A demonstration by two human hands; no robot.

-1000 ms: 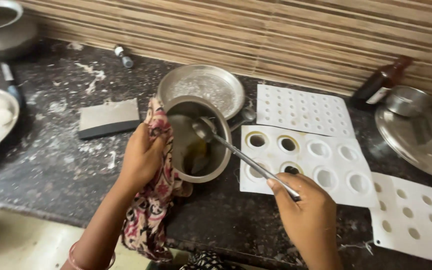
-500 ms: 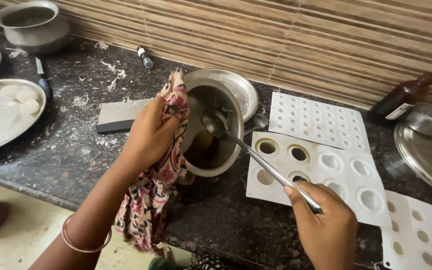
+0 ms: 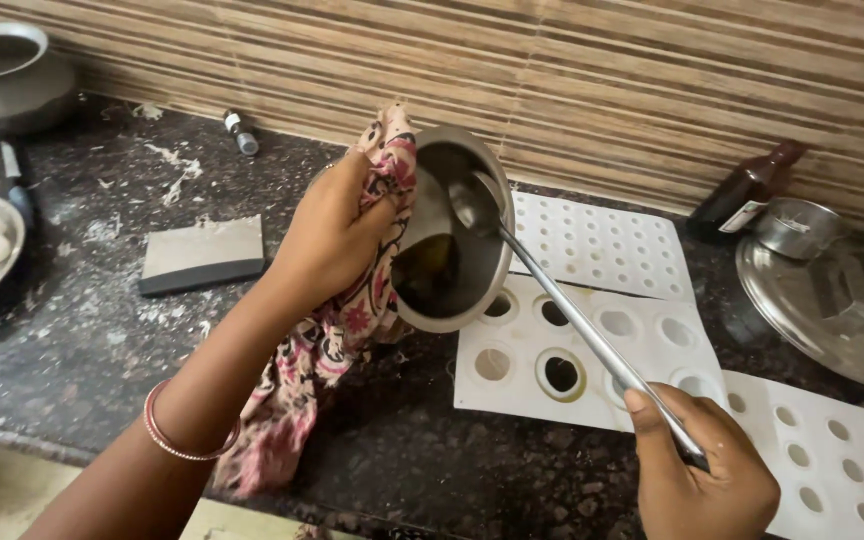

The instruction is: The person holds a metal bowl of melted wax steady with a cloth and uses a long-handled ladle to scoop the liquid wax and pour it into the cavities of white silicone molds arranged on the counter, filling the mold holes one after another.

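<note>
Over dark counter (image 3: 82, 350), left hand (image 3: 337, 235) grips one cloth-wrapped pot (image 3: 452, 235), right hand (image 3: 702, 470) clasps one ladle (image 3: 552, 300).

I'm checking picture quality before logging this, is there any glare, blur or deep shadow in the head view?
Head view: soft daylight, sharp overall; mild glare on the steel plate at right; the tilted steel pot's inside is dark, so its contents are unclear; ladle crisp.

Dark speckled counter (image 3: 92, 330) bears white moulds (image 3: 592, 360), grey block (image 3: 202, 255), steel plates (image 3: 832, 300).
</note>
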